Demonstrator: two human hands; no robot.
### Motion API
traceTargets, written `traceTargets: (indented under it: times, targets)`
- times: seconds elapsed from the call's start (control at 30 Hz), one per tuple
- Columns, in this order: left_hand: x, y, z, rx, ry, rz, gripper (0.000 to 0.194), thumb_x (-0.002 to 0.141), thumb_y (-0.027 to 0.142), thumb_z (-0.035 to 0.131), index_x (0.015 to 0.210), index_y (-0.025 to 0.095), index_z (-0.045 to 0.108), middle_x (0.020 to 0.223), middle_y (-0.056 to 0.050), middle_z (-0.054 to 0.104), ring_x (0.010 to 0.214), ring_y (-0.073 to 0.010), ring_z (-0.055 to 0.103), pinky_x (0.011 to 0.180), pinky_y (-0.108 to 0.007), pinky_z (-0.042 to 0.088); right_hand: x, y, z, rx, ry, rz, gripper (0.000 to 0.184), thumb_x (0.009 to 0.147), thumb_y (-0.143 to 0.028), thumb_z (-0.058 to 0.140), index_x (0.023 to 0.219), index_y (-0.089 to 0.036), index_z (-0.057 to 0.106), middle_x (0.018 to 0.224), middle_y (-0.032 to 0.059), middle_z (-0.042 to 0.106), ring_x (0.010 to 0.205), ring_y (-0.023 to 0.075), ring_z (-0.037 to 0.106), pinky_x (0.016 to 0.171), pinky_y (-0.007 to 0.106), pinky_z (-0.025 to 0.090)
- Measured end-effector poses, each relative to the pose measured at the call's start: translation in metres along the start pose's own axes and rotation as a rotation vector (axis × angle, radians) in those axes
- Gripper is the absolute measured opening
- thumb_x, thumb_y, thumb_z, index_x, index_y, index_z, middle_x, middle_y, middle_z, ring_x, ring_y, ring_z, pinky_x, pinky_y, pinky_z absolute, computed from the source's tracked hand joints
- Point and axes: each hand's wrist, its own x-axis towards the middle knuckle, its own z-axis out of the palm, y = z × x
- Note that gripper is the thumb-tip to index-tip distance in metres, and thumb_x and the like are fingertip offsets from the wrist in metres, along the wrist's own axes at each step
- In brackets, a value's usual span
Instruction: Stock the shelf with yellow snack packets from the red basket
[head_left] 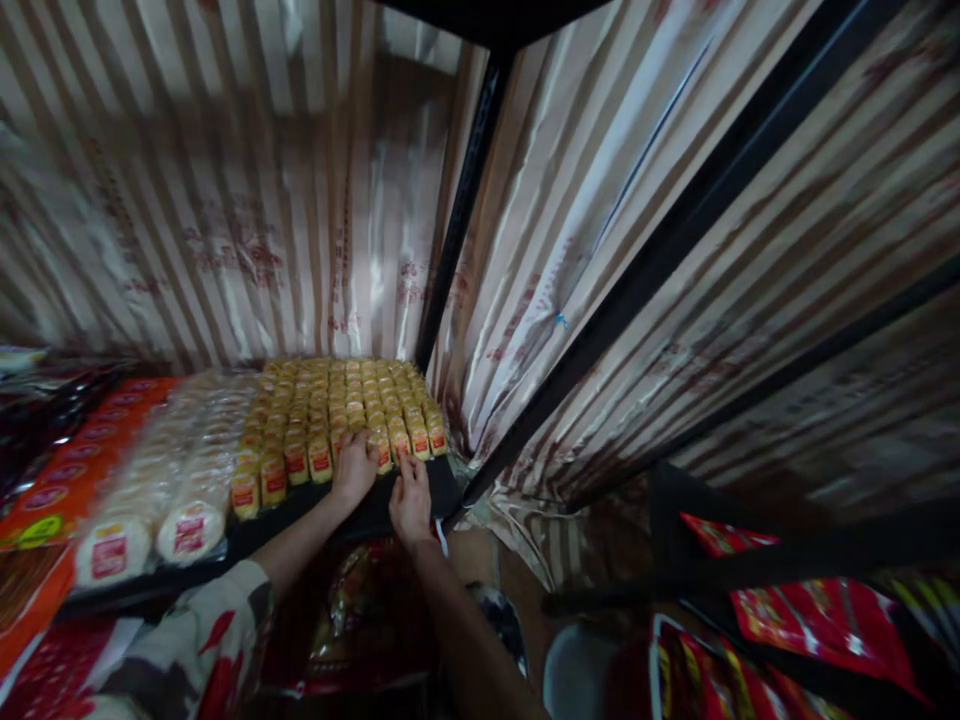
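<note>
Rows of small yellow wrapped snack packs (296, 462) with red labels stand closely packed on a dark shelf (379, 510). My left hand (355, 468) is at the front row, its fingers bent and closed around the front of a pack that they partly hide. Just to its right, my right hand (411, 500) rests its fingertips against the front of the packs near the right end of the row. Its fingers are extended and slightly curved, with nothing held in them.
Clear-wrapped round white cakes (191, 528) stand in two rows to the left, beside an orange package (82, 450). A black shelf post (469, 210) rises behind the right corner. Below lies a dark red package (356, 610); red packets (825, 620) lie at lower right.
</note>
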Motion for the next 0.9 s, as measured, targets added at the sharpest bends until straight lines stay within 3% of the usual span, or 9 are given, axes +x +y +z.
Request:
traceTargets:
  times: [0.1, 0.2, 0.33, 0.43, 0.5, 0.67, 0.9]
  targets:
    - [-0.001, -0.005, 0.009, -0.055, 0.09, 0.033, 0.032, 0.077, 0.018, 0.051, 0.109, 0.013, 0.054, 0.108, -0.013, 0.055, 0.099, -0.0232, 0.056, 0.087, -0.038, 0.046, 0.0, 0.001, 0.003, -0.017, 0.005, 0.03, 0.064, 0.075, -0.002, 0.038, 0.135, -0.023, 0.042, 0.113, 0.0099, 0.049, 0.107, 0.0197, 0.049, 0.094, 0.035, 0.045]
    - [-0.004, -0.01, 0.016, -0.162, 0.154, 0.055, 0.033, 0.076, 0.019, 0.052, 0.108, 0.014, 0.049, 0.1, -0.01, 0.053, 0.085, -0.0198, 0.057, 0.079, -0.037, 0.049, 0.001, 0.001, 0.004, -0.042, -0.014, 0.055, 0.065, 0.074, -0.003, 0.039, 0.135, -0.024, 0.041, 0.113, 0.0095, 0.049, 0.107, 0.0197, 0.049, 0.093, 0.035, 0.045]
    - [-0.01, -0.014, 0.021, -0.234, 0.184, 0.041, 0.016, 0.073, 0.018, 0.052, 0.089, 0.017, 0.049, 0.082, -0.003, 0.05, 0.068, -0.0159, 0.053, 0.068, -0.033, 0.048, 0.001, -0.001, 0.004, -0.071, -0.062, 0.094, 0.065, 0.073, -0.006, 0.044, 0.136, -0.023, 0.04, 0.116, 0.0096, 0.047, 0.111, 0.0206, 0.047, 0.094, 0.034, 0.045]
    - [-0.011, -0.015, 0.021, -0.191, 0.146, 0.069, 0.003, 0.075, 0.018, 0.049, 0.075, 0.02, 0.046, 0.076, -0.002, 0.05, 0.071, -0.0172, 0.053, 0.069, -0.031, 0.046, 0.002, -0.002, 0.004, -0.08, -0.079, 0.124, 0.068, 0.072, -0.007, 0.045, 0.137, -0.026, 0.037, 0.118, 0.008, 0.047, 0.112, 0.0198, 0.046, 0.093, 0.033, 0.045]
    - [-0.011, -0.014, 0.02, -0.162, 0.1, 0.069, 0.006, 0.077, 0.018, 0.045, 0.072, 0.021, 0.046, 0.074, -0.001, 0.051, 0.072, -0.0169, 0.053, 0.07, -0.03, 0.045, 0.002, -0.002, 0.004, -0.074, -0.083, 0.118, 0.069, 0.072, -0.007, 0.045, 0.137, -0.026, 0.037, 0.118, 0.0079, 0.048, 0.112, 0.0199, 0.047, 0.093, 0.034, 0.045]
    - [-0.011, -0.011, 0.02, -0.111, 0.038, 0.052, 0.011, 0.08, 0.018, 0.041, 0.073, 0.02, 0.049, 0.076, -0.003, 0.056, 0.073, -0.0162, 0.055, 0.071, -0.027, 0.044, 0.003, 0.0, 0.005, -0.036, -0.086, 0.073, 0.07, 0.072, -0.008, 0.045, 0.139, -0.025, 0.035, 0.119, 0.0097, 0.049, 0.113, 0.0222, 0.047, 0.095, 0.036, 0.045]
    - [-0.014, -0.013, 0.023, -0.149, 0.038, 0.043, 0.014, 0.083, 0.023, 0.043, 0.083, 0.017, 0.055, 0.086, -0.007, 0.06, 0.081, -0.0181, 0.058, 0.075, -0.028, 0.046, 0.002, 0.005, 0.007, -0.014, -0.092, 0.091, 0.069, 0.072, -0.01, 0.048, 0.138, -0.026, 0.036, 0.122, 0.0087, 0.048, 0.114, 0.0229, 0.048, 0.093, 0.035, 0.046]
